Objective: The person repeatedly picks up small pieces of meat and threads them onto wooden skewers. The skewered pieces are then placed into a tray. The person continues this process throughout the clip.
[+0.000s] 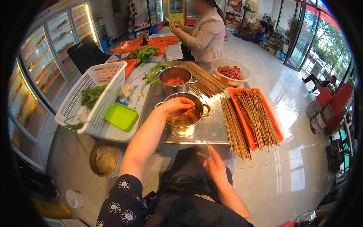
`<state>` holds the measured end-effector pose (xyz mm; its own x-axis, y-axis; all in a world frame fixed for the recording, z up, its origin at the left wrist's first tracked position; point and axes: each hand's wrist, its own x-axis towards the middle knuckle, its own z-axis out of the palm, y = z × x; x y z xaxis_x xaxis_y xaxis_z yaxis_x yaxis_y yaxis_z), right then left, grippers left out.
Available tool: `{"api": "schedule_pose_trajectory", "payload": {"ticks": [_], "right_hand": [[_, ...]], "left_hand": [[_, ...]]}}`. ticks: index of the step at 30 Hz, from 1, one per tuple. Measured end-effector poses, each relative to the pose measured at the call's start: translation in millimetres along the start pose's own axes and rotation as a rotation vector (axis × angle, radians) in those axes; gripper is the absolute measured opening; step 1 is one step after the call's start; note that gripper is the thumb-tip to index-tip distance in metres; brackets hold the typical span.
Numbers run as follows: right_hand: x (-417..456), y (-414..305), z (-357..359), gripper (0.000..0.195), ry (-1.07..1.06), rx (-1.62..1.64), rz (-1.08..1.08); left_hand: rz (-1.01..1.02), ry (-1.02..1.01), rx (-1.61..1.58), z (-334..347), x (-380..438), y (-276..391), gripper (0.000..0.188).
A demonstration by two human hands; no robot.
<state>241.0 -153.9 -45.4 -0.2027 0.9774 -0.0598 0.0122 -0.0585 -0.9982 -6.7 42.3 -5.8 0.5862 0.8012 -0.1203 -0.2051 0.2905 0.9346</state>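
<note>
My left hand (180, 107) is above a two-handled metal pot (207, 110), its fingertips pinched together; whether a small piece is between them cannot be told. In the pot lies an orange-brown content. My right hand (214, 164) grips the lower end of a thin wooden skewer (206, 136), which points up towards the pot's right handle. Behind, a second metal pot (167, 88) holds reddish pieces. To the right, an orange tray (272, 119) is filled with meat-tipped skewers (255, 116), and bare skewers (234, 130) lie along its left side. More skewers (202, 78) are spread behind the pots.
A bowl of red meat (230, 73) stands at the back right. Left are a white plastic basket (99, 120) with greens and a lime-green tray (122, 117). A bucket (106, 159) stands on the floor. Across the table is another person (208, 34) with something in the hands.
</note>
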Motion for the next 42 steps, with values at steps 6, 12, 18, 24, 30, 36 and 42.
{"api": "schedule_pose_trajectory", "payload": {"ticks": [6,12,18,24,30,36,42], "right_hand": [[9.4,-11.8,7.2,0.044,-0.052,-0.034,0.027],[22.8,-19.5,12.6,0.043,-0.058,-0.056,0.047],[22.8,-23.2,10.6,0.042,-0.022,-0.106,0.03],[24.7,-17.4,6.9,0.042,-0.007,-0.149,0.006],[25.3,-10.9,3.5,0.042,0.002,-0.184,0.007],[25.0,-6.9,5.2,0.042,-0.003,-0.159,0.02],[22.1,-8.1,3.6,0.042,-0.005,-0.167,0.012]], "left_hand": [[-0.005,0.151,-0.039,16.5,-12.0,6.6,0.016],[-0.007,0.177,-0.05,22.1,-17.7,6.8,0.016],[0.022,0.139,-0.037,13.4,-14.3,0.7,0.017],[0.006,0.148,0.199,19.1,-10.0,1.5,0.017],[0.039,0.146,0.28,19.7,-6.4,-0.7,0.018],[0.083,0.181,0.304,12.9,-3.7,-7.8,0.018],[0.125,0.197,0.335,18.8,-6.1,-4.2,0.016]]}}
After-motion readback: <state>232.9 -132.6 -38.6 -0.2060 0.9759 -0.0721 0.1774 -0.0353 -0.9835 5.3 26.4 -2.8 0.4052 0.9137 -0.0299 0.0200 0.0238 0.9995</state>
